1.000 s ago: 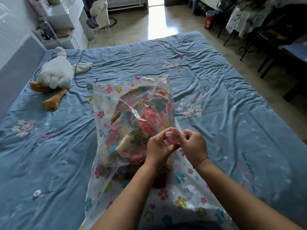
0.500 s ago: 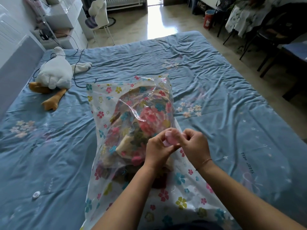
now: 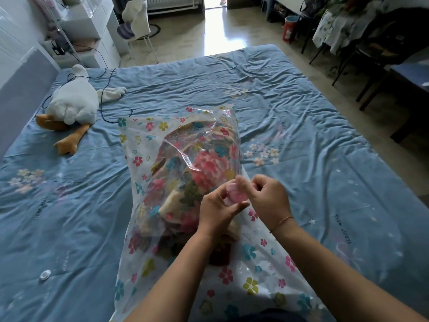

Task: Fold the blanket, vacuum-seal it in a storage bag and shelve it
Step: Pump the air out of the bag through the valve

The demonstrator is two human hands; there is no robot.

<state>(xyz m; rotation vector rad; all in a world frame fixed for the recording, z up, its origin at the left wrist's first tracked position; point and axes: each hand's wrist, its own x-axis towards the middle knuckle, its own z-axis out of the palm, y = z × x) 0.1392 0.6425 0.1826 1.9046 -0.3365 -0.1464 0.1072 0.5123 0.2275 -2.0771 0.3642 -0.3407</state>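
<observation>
Both hands meet on one small thing, the pink valve cap (image 3: 234, 194), a round disc raised a little above the plastic. The left hand (image 3: 218, 211) comes at it from below and from the left, fingers curled round its lower edge. The right hand (image 3: 267, 201) pinches its upper right edge between thumb and fingertips. The right hand's fingers are slightly blurred, so I cannot tell whether the cap is being turned on or off, or only seated.

The cap sits on the top face of the storage bag (image 3: 139, 145), a clear bag printed with small flowers. The bag's long axis runs straight away from the person, from the flat empty end under the forearms to the far end up the bed (image 3: 313, 126). The blanket (image 3: 204, 163), folded and flower-patterned, fills the far two-thirds. From the grip it lies ahead and a little to the left, with the cap over its near right shoulder. Plastic stands up loose and puffed over the bundle, so by the look of it the air is not yet out.

My reading: the next move turns on the cap facing up and staying within reach, with neither hand nearer than the other.

Well apart, a plush goose (image 3: 74, 103) lies at the far left beside a thin black cable (image 3: 104, 88), and a small white disc (image 3: 45, 274) rests on the sheet at the near left.
</observation>
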